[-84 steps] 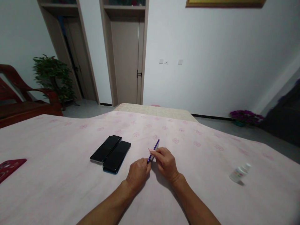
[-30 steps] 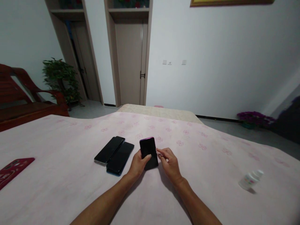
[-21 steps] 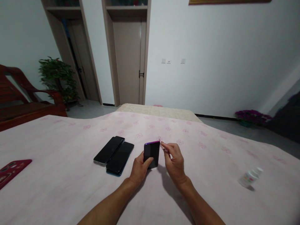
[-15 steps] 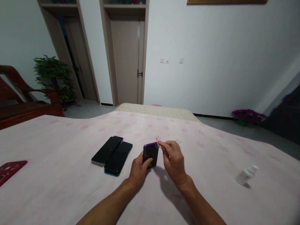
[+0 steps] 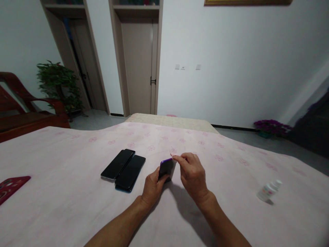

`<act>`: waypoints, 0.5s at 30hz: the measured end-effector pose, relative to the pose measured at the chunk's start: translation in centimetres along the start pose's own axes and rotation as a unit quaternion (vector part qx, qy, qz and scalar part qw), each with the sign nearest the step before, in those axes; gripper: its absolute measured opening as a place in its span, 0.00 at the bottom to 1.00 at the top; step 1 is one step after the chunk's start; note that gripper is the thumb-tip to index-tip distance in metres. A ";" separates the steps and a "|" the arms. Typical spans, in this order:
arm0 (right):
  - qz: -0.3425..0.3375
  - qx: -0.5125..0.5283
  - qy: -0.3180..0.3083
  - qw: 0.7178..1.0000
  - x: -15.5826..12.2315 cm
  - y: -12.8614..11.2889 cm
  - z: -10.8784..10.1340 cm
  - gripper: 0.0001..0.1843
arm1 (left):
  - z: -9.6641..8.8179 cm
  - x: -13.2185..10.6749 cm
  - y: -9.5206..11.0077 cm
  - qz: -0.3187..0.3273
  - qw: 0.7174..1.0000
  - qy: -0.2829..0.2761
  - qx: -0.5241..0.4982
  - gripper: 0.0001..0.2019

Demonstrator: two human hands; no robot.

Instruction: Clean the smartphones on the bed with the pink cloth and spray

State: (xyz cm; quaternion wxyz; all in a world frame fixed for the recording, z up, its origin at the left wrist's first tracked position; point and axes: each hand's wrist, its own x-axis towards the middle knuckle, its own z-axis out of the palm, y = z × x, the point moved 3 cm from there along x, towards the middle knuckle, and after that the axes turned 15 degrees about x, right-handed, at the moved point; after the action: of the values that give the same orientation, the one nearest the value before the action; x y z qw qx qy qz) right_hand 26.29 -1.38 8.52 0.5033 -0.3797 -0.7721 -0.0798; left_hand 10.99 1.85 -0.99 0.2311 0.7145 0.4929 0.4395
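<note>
My left hand [image 5: 151, 187] is closed around a dark smartphone [image 5: 167, 168] with a purple edge and holds it tilted up over the cloth, thumb across its front. Beside its top right corner, my right hand [image 5: 194, 173] is closed in a pinch. A small thin pinkish tip [image 5: 171, 155] shows at those fingertips; I cannot make out what it is. Left of my hands lie several black phones, one phone [image 5: 118, 164] next to another phone [image 5: 131, 171], with a blue edge showing underneath.
A pink flowered cloth [image 5: 87, 164] covers the table. A white bottle [image 5: 269, 191] stands at the right, and a red phone case [image 5: 12, 187] lies at the left edge. Beyond are a wooden chair [image 5: 56, 113], a leafy plant [image 5: 60, 82] and a door [image 5: 138, 65].
The phone in my left hand has moved slightly right and turned, its screen now more slanted. My right hand has shifted a little, its pinch still at the phone's top corner.
</note>
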 end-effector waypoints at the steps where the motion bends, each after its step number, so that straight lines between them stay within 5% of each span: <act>1: 0.008 0.000 -0.003 1.000 0.0 0.1 0.0 0.20 | 0.0 0.0 0.0 -0.003 1.000 0.001 0.000 0.14; 9: -0.024 0.040 -0.027 0.999 -0.4 -2.0 1.0 0.17 | -0.2 -0.1 0.3 0.010 1.000 -0.014 -0.020 0.18; 15: 0.050 0.081 0.019 0.995 -0.2 0.4 0.2 0.17 | -0.1 0.0 0.1 -0.004 1.000 -0.001 0.003 0.14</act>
State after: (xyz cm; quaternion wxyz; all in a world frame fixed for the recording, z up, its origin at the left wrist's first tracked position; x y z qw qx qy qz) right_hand 26.43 -1.07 8.16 0.5506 -0.3737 -0.7464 0.0012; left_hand 10.91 1.84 -0.84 0.2309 0.7140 0.4966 0.4363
